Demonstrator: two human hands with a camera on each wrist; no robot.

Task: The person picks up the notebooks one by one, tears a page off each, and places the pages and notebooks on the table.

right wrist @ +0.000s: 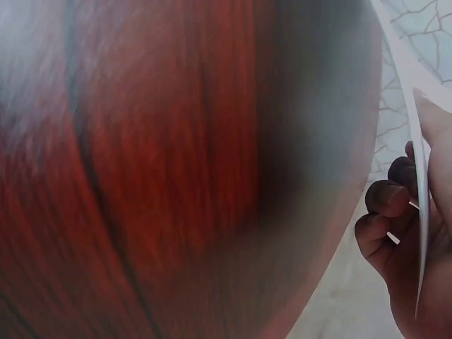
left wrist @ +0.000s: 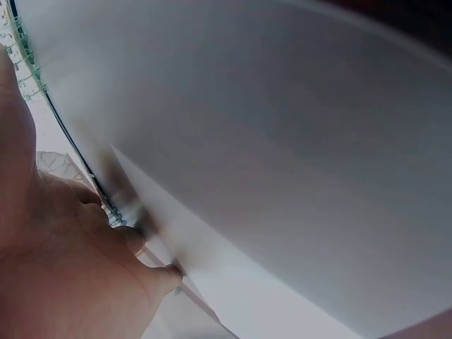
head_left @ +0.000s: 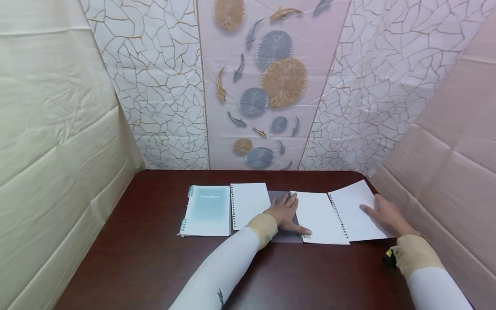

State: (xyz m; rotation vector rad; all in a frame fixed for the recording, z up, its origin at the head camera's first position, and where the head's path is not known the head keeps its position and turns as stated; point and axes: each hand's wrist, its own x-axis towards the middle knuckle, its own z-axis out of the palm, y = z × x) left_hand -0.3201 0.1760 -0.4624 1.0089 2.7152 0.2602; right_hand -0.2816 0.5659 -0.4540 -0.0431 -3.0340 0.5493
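My left hand [head_left: 284,212] lies with fingers spread over the ring-bound edge of a notebook [head_left: 317,215], across its dark grey cover [head_left: 286,237] and white pages. In the left wrist view the spread hand [left wrist: 78,261] reaches along the green rings [left wrist: 32,67] beside the white page. At the right, my right hand [head_left: 389,215] pinches a hole-punched sheet of paper [head_left: 352,206] by its right side, thumb on top. In the right wrist view the sheet [right wrist: 421,191] shows edge-on between the thumb and curled fingers [right wrist: 385,198].
Left of my hands lie a teal ring-bound notebook [head_left: 209,213] marked "freedom" and another hole-punched white sheet [head_left: 248,202], side by side on the dark red table [head_left: 147,267]. A patterned cloth [head_left: 162,86] hangs behind, and plain cloth walls [head_left: 50,150] flank both sides.
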